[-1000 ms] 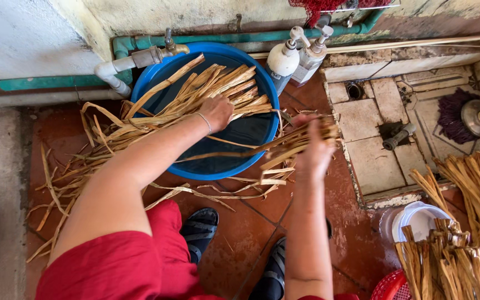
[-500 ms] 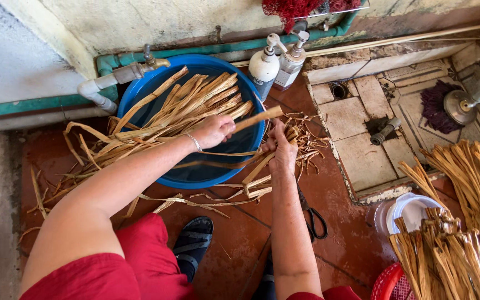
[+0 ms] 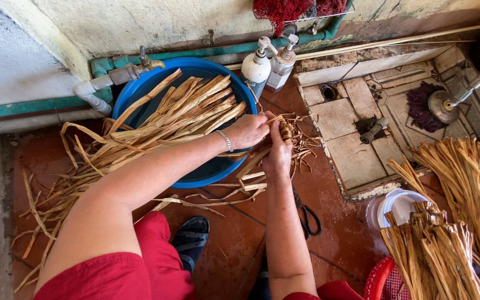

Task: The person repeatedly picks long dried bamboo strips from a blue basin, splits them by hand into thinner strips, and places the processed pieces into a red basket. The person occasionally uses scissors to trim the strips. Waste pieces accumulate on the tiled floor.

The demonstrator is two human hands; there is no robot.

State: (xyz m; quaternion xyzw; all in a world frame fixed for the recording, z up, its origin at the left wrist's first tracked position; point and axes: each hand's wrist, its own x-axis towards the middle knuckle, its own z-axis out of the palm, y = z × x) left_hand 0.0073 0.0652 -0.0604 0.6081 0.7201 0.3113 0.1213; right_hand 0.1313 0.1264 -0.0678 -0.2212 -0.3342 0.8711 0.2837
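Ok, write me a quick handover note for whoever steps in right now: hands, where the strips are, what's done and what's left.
Left hand and right hand both grip the knotted end of a small bundle of dried leaf strips, beside the blue basin.
Loose strips lie across the basin and spill onto the red floor.
Done: tied bundles stacked at the right, by the white bucket.
Left: the loose strips across the basin.
Scissors lie beside the right forearm.

Bare-armed person in red clothing, a thin silver bracelet (image 3: pixel 226 140) on the left wrist, and dark open-toed sandals (image 3: pixel 191 240).
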